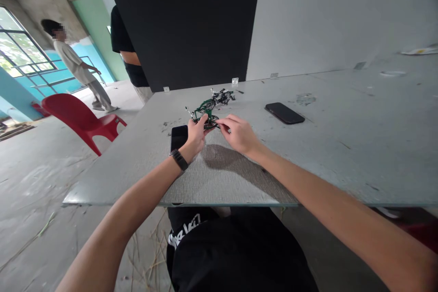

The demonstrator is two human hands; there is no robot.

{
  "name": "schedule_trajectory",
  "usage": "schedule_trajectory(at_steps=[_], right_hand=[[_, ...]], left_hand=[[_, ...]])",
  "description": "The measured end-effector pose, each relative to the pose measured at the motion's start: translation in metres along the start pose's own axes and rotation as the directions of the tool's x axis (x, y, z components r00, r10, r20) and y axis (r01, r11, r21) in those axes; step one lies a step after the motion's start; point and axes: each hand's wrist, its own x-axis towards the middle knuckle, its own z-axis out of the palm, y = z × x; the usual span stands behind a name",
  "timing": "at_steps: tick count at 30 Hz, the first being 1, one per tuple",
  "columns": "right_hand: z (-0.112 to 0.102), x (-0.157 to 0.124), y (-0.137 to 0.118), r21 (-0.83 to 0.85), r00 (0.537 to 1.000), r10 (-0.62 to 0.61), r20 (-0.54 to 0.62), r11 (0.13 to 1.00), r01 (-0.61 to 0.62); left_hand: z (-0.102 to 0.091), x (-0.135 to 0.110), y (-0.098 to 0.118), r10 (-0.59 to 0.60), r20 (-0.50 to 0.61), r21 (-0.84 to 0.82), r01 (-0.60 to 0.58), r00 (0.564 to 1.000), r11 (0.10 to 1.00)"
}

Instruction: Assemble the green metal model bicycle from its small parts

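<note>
A small green model bicycle (pixel 209 113) is in my left hand (pixel 196 136), with the thumb on top of its frame and the fingers beneath. One dark-rimmed wheel (pixel 214 119) points toward my right hand (pixel 239 134). That hand is closed in a pinch, its thumb and forefinger touching the wheel's edge; whether a small part lies between the fingertips is too small to tell. Just behind stands another model bicycle (pixel 224 96), mostly black, overlapping a green one in my view, so where they part is unclear.
A black phone (pixel 179 136) lies beside my left wrist, another phone (pixel 285 113) to the right. A black panel (pixel 191 27) and a white panel (pixel 328 18) rise behind the grey table (pixel 342 159). Left are a red chair (pixel 80 112) and two people beyond.
</note>
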Motion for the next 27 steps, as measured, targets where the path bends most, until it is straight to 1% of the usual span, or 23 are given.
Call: schedule_trajectory(at_steps=[4, 9, 20, 27], right_hand=[[-0.0002, -0.0008, 0.0004, -0.028, 0.999, -0.039, 0.009, 0.999, 0.039], [0.0010, -0.0012, 0.0013, -0.036, 0.999, -0.038, -0.008, 0.999, 0.037], [0.0008, -0.0036, -0.0013, -0.037, 1.000, -0.012, 0.001, 0.999, 0.012], [0.0032, -0.0044, -0.0016, -0.013, 0.999, -0.011, -0.039, 1.000, 0.011]], left_hand=[[-0.0014, 0.0006, -0.0007, -0.040, 0.004, -0.035, 0.040, 0.999, 0.999], [-0.0012, -0.0007, 0.0009, -0.069, 0.018, -0.085, 0.071, 0.997, 0.994], [-0.0030, 0.0019, -0.0014, -0.039, 0.060, -0.077, 0.044, 0.997, 0.996], [-0.0021, 0.0041, -0.0027, -0.025, 0.027, -0.066, 0.026, 0.999, 0.997]])
